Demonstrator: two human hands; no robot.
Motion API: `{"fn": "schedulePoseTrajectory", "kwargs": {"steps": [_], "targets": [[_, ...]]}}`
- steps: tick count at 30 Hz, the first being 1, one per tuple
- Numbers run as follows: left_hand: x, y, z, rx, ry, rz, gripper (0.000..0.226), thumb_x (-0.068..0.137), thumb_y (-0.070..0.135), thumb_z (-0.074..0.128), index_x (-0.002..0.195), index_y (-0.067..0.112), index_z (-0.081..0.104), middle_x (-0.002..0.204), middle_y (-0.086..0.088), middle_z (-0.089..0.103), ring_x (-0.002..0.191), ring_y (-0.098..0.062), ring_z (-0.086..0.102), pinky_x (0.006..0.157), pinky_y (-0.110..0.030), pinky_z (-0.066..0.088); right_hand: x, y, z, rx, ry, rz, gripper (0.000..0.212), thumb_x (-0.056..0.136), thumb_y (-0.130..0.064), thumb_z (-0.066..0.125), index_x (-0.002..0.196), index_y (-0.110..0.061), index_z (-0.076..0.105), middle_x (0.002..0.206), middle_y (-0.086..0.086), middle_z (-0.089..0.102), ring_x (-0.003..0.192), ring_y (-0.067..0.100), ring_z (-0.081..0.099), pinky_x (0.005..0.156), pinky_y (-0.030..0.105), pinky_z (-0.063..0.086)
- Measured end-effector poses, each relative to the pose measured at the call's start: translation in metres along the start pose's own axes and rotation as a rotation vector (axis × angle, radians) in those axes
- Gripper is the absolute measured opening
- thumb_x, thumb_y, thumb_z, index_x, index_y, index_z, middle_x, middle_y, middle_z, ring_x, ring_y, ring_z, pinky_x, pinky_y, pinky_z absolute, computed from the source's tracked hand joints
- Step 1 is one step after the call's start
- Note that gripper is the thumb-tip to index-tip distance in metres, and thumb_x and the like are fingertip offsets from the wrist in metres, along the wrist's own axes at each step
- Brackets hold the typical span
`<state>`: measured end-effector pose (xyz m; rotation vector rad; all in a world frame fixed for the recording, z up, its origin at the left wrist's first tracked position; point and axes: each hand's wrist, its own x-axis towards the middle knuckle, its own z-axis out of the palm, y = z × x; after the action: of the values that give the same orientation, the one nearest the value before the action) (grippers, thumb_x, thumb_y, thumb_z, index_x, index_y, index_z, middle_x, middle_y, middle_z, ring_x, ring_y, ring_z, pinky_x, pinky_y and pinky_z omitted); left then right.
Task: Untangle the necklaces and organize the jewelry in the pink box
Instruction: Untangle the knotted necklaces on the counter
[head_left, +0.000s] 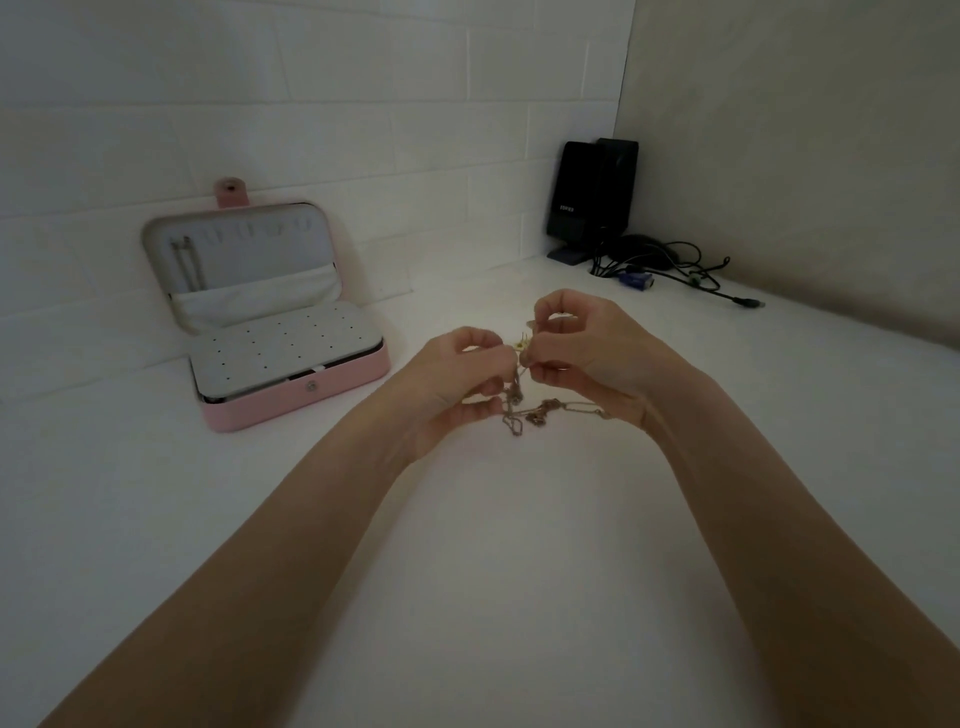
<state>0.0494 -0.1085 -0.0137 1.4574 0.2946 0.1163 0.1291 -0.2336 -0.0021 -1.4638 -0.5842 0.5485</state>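
A tangle of thin gold necklaces (524, 410) hangs between my two hands above the white table. My left hand (457, 389) pinches the chains at the top, fingers closed on them. My right hand (582, 348) pinches the same tangle from the right, with one chain trailing under its palm. A small pale charm shows between the fingertips. The pink box (311, 400) stands open to the left against the wall, its lid upright. A silver chain (184, 262) hangs from a hook at the lid's left. A white perforated panel covers the box's base.
A black speaker (592, 192) stands in the far right corner, with black cables (685, 270) and a blue plug (636, 280) spread on the table beside it. A white tiled wall runs along the back; a beige wall closes the right side.
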Motion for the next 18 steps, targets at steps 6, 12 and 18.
{"fn": "schedulePoseTrajectory", "kwargs": {"steps": [6,12,18], "targets": [[0.0007,0.0054,-0.0026,-0.181,-0.006,-0.04,0.018,0.083,-0.003,0.051,0.077,0.014,0.05,0.061,0.001,0.056,0.052,-0.009,0.039,0.045,-0.017,0.043,-0.0008,-0.0004,0.0031,-0.011,0.004,-0.02,0.025,0.08,0.014,0.056,0.08,-0.011,0.053,0.074,0.005,0.048,0.064,0.013,0.05,0.061,0.018,0.05],[0.0031,0.0065,-0.0062,-0.162,0.135,0.006,0.015,0.083,0.0,0.055,0.078,0.013,0.051,0.067,0.001,0.056,0.051,-0.007,0.044,0.045,-0.016,0.043,-0.0031,-0.0009,0.0021,-0.301,0.069,-0.112,0.003,0.081,-0.011,0.069,0.081,-0.01,0.072,0.069,-0.004,0.063,0.065,0.006,0.054,0.071,0.022,0.046],[0.0066,0.0028,-0.0081,0.047,0.23,0.11,0.02,0.079,0.006,0.062,0.095,0.014,0.052,0.067,0.003,0.056,0.051,-0.005,0.048,0.052,-0.019,0.045,-0.0035,0.0005,0.0059,-0.41,0.061,-0.116,0.01,0.078,-0.018,0.073,0.081,-0.009,0.075,0.071,0.005,0.063,0.066,0.008,0.052,0.072,0.026,0.045]]}}
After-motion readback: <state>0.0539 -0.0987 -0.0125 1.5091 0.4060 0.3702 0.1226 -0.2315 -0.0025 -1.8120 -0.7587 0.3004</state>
